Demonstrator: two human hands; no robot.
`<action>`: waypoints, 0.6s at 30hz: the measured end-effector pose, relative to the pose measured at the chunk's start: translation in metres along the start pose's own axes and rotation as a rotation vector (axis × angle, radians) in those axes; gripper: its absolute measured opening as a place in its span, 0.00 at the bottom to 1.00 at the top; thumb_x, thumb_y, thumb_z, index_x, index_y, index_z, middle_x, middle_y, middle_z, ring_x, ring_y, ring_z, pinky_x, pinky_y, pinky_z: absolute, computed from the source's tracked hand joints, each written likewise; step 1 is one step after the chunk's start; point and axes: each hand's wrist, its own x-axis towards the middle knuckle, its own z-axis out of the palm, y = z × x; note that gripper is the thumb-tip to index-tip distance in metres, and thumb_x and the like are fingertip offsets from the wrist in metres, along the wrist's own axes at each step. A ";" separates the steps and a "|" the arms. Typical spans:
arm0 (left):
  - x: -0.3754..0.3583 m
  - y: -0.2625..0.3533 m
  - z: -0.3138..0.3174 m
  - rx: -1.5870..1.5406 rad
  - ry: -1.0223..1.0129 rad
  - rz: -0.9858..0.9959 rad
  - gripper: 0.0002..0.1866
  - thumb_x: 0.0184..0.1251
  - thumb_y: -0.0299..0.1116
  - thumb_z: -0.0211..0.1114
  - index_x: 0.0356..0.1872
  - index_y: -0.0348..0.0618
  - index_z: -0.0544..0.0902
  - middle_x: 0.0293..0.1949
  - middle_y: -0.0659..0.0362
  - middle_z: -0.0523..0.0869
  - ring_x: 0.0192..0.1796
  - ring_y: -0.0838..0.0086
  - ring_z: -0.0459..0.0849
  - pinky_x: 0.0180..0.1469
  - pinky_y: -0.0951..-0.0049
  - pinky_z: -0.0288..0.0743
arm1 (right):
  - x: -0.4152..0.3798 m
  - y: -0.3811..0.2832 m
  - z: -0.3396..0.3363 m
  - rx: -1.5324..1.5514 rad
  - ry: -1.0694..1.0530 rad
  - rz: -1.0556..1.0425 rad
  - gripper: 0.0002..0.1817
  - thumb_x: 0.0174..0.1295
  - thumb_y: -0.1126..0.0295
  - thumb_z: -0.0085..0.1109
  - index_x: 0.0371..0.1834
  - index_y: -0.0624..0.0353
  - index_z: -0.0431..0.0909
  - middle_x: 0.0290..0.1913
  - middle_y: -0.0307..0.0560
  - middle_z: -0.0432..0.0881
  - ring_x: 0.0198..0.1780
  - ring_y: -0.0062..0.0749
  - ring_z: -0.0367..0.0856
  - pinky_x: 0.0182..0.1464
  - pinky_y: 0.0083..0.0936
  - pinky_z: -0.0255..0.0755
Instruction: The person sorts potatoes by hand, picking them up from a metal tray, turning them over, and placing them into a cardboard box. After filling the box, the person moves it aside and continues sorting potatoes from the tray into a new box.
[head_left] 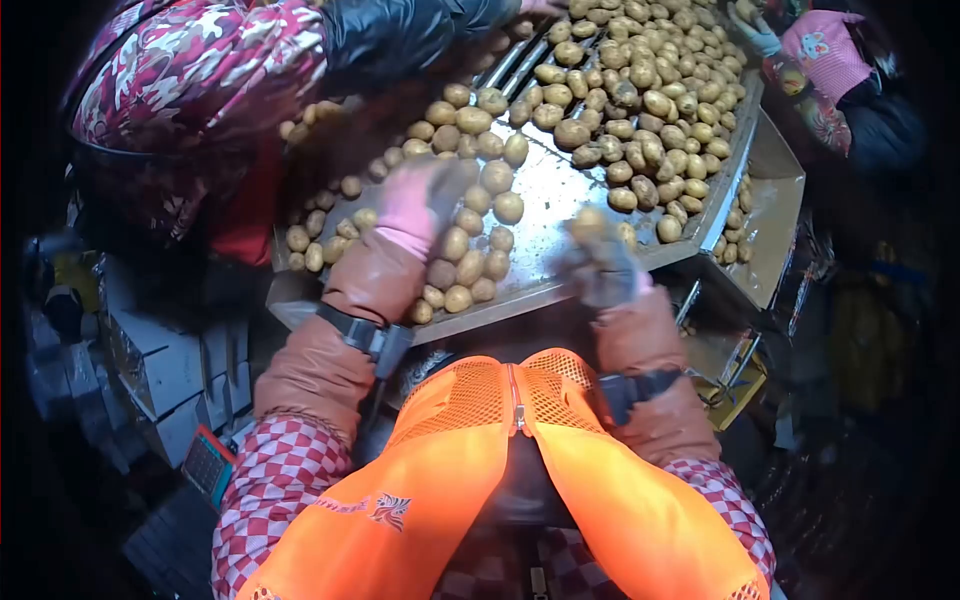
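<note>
My left hand, in a pink and grey glove, is over the potatoes on the left part of the metal sorting table. Motion blurs its fingers, so whether they grip anything is hidden. Just right of it lies a loose group of potatoes. My right hand, in a grey glove, is at the table's front edge. A potato, blurred along with the hand, shows at its fingertips. Beyond it spreads a large heap of potatoes.
A person in a camouflage-patterned top works at the left. Another person's gloved hand is at the far right. A side chute on the right contains potatoes. White boxes are stacked at lower left. Metal rollers lie at the back.
</note>
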 end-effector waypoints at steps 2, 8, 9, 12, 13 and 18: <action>0.018 -0.006 -0.025 0.077 0.008 0.027 0.12 0.66 0.39 0.69 0.42 0.41 0.87 0.42 0.47 0.88 0.48 0.51 0.86 0.56 0.56 0.78 | -0.045 -0.055 -0.019 0.387 0.084 -0.193 0.23 0.72 0.59 0.61 0.66 0.54 0.73 0.43 0.35 0.79 0.34 0.18 0.78 0.26 0.15 0.71; 0.064 -0.038 0.017 0.019 -0.401 -0.738 0.38 0.64 0.63 0.64 0.68 0.49 0.76 0.63 0.47 0.80 0.66 0.46 0.76 0.68 0.48 0.65 | -0.048 -0.089 -0.008 -0.229 0.509 -0.465 0.29 0.69 0.63 0.65 0.71 0.59 0.71 0.44 0.42 0.82 0.31 0.19 0.78 0.28 0.13 0.69; 0.045 -0.016 0.025 0.176 -0.242 -0.420 0.40 0.62 0.67 0.62 0.70 0.55 0.74 0.71 0.52 0.74 0.72 0.43 0.69 0.73 0.41 0.58 | -0.028 -0.078 0.018 -0.497 0.655 -0.488 0.29 0.68 0.64 0.66 0.70 0.59 0.71 0.46 0.44 0.83 0.31 0.20 0.78 0.29 0.15 0.70; 0.005 0.035 0.000 0.494 -0.423 -0.151 0.34 0.62 0.59 0.65 0.68 0.58 0.76 0.73 0.55 0.70 0.77 0.46 0.59 0.74 0.42 0.56 | 0.033 -0.069 0.033 -0.970 0.552 -0.417 0.32 0.65 0.68 0.67 0.73 0.57 0.69 0.58 0.51 0.82 0.48 0.32 0.82 0.49 0.27 0.77; -0.014 0.031 -0.002 0.460 -0.392 -0.117 0.33 0.62 0.58 0.65 0.68 0.59 0.77 0.73 0.55 0.71 0.78 0.46 0.58 0.74 0.44 0.57 | 0.065 -0.071 0.024 -1.144 0.511 -0.468 0.31 0.65 0.70 0.64 0.73 0.53 0.69 0.62 0.52 0.79 0.52 0.35 0.82 0.51 0.27 0.77; -0.074 0.039 -0.027 0.368 -0.330 -0.175 0.32 0.63 0.49 0.67 0.69 0.59 0.75 0.72 0.52 0.71 0.74 0.38 0.61 0.74 0.43 0.61 | 0.139 -0.068 0.069 -2.196 0.668 -0.123 0.32 0.62 0.73 0.57 0.72 0.41 0.69 0.74 0.55 0.67 0.67 0.56 0.75 0.67 0.46 0.71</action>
